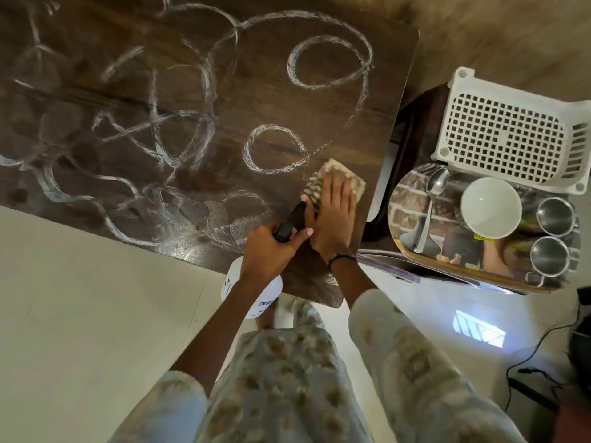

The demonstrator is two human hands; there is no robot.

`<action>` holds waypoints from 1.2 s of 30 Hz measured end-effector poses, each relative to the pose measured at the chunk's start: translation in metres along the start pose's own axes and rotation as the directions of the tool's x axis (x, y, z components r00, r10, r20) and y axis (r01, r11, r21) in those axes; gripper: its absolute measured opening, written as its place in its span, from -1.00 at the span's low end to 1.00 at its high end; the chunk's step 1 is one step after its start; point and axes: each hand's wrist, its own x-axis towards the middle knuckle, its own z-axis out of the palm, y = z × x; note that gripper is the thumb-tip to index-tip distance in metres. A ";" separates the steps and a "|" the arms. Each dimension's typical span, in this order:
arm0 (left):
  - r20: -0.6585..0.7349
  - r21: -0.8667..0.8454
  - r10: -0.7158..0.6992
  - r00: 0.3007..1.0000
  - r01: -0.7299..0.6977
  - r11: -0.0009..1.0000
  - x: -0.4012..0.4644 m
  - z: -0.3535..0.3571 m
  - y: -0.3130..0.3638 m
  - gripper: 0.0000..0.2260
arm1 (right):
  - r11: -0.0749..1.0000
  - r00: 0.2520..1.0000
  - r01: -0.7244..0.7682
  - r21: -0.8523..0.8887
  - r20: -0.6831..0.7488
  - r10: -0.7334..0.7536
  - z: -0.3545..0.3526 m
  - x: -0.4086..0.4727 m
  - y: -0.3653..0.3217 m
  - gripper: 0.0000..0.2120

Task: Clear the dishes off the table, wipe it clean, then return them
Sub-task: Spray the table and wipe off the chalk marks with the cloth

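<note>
Streaked table (160, 91), dishes (491, 207) alongside

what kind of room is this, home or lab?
Probably a home dining or kitchen area: a dark wooden table being wiped with a sponge, a steel plate holding bowl, spoon and cups, and a white dish rack beside it, over a pale tiled floor.

place: home dining area | evidence: dark wood table (134, 100) with white foamy swirls on a pale tiled floor (80, 298) | right: white plastic dish rack (511, 129), steel tray (412, 199) holding bowl (491, 207), spoon (430, 207), steel cups (555, 215)
</note>
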 end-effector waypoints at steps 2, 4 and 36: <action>-0.008 -0.012 0.002 1.000 -0.002 1.000 0.004 -0.003 0.002 -0.71 | 0.985 0.982 0.171 0.016 0.072 -0.172 0.002 -0.007 -0.008 -0.38; -0.015 -0.014 0.017 1.000 -0.017 1.000 0.008 -0.006 0.005 -0.70 | 0.951 0.945 0.304 0.055 0.112 -0.308 0.003 -0.032 -0.002 -0.42; 0.045 0.116 0.049 0.998 -0.054 0.992 0.064 0.020 0.064 -0.68 | 0.959 0.956 0.280 0.043 0.074 -0.283 -0.010 0.017 0.021 -0.48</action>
